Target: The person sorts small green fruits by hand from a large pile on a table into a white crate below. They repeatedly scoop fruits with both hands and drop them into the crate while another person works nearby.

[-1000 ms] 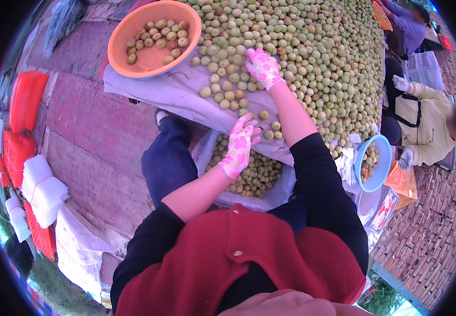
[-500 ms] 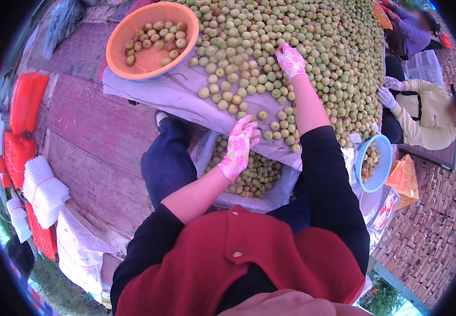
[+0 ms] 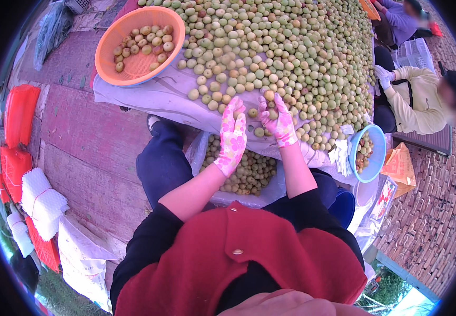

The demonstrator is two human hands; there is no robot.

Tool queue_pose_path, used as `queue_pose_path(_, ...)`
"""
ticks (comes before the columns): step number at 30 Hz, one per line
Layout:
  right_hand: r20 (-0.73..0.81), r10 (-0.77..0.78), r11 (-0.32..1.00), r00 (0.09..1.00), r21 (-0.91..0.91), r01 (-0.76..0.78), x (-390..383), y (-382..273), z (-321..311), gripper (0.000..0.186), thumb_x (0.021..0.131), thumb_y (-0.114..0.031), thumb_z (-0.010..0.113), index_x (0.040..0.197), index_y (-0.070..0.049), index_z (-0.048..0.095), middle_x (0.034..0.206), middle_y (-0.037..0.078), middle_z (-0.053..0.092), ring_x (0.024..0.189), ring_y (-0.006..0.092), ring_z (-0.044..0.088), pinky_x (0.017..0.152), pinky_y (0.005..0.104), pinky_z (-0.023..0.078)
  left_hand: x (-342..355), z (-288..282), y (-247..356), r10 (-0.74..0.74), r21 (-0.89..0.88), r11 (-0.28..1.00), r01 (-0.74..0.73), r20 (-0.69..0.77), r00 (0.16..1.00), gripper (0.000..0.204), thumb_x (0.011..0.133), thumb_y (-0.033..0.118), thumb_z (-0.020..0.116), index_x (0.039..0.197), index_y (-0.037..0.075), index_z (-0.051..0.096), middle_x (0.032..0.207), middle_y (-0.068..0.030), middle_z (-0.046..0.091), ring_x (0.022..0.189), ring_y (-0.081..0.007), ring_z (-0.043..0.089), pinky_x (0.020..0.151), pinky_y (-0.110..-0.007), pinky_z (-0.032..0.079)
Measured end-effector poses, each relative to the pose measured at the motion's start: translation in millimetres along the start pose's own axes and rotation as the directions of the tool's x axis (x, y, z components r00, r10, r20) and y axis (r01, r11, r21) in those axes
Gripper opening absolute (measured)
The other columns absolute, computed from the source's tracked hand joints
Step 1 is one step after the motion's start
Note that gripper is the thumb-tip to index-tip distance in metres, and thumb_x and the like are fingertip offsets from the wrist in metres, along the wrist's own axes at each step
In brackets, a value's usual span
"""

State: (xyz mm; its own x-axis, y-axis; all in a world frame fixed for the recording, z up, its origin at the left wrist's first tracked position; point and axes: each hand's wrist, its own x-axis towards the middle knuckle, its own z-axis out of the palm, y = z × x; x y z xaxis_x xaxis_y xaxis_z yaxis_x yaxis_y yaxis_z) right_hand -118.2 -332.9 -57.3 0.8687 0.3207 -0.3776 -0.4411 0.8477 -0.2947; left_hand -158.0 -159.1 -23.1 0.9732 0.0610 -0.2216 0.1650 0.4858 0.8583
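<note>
Small round green-yellow fruits (image 3: 286,52) cover a cloth-topped table (image 3: 133,97). My left hand (image 3: 233,126), in a pink flowered glove, stretches its fingers upward at the front edge of the cloth, palm inward, beside some loose fruits. My right hand (image 3: 278,121), similarly gloved, faces it a short way to the right, fingers apart and slightly curved, touching or just behind a few fruits. Whether any fruit rests against either palm is unclear. Below both hands, between my legs, a plastic-lined container (image 3: 207,197) holds many more fruits, partly hidden by my arms.
An orange basket (image 3: 138,71) with fruits stands back left, a blue basin (image 3: 374,158) right. Two co-workers (image 3: 417,105) (image 3: 394,18) sit along the right side. Red crates (image 3: 17,168) and white netting bundles (image 3: 43,200) lie at left; an orange bag (image 3: 401,168) lies at right.
My right hand has come down and left from among the piled fruits to face my left hand, which has risen slightly. The nearer co-worker's hands have moved, and the view has shifted a little.
</note>
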Motion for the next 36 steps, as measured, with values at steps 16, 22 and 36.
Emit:
queue_pose_path(16, -0.357, -0.707, 0.537, 0.610, -0.833, 0.136, -329, -112, 1, 0.044, 0.096, -0.039, 0.055, 0.118, -0.002, 0.058, 0.105, 0.015, 0.065, 0.095, 0.0225, 0.066, 0.064, 0.0272, 0.052, -8, 3, -27, -0.188, 0.021, 0.982, 0.188, 0.224, 0.956, 0.051, 0.094, -0.005, 0.048, 0.143, 0.001, 0.036, 0.141, -0.0138, 0.044, 0.132, -0.0214, 0.042, 0.107, -0.032, 0.037)
queue_pose_path(22, -0.277, -0.949, 0.090, 0.150, -0.694, -0.714, -372, -137, -1, 0.047, 0.090, -0.025, 0.064, 0.128, 0.001, 0.056, 0.117, 0.013, 0.064, 0.109, 0.0202, 0.060, 0.092, 0.0320, 0.047, -3, -9, -39, -0.191, 0.175, 0.974, 0.147, 0.268, 0.944, 0.046, 0.096, 0.000, 0.046, 0.142, -0.002, 0.038, 0.142, -0.0144, 0.045, 0.133, -0.0215, 0.042, 0.109, -0.032, 0.035)
queue_pose_path(36, -0.115, -0.584, -0.400, 0.804, -0.821, -0.407, 1, -113, -21, 0.041, 0.085, -0.027, 0.065, 0.118, -0.004, 0.060, 0.107, 0.014, 0.067, 0.096, 0.0268, 0.064, 0.083, 0.0378, 0.050, -5, -13, -27, -0.358, 0.104, 0.933, 0.343, 0.200, 0.912, 0.042, 0.096, 0.013, 0.049, 0.137, 0.005, 0.047, 0.135, -0.0084, 0.053, 0.117, -0.0169, 0.053, 0.096, -0.030, 0.040)
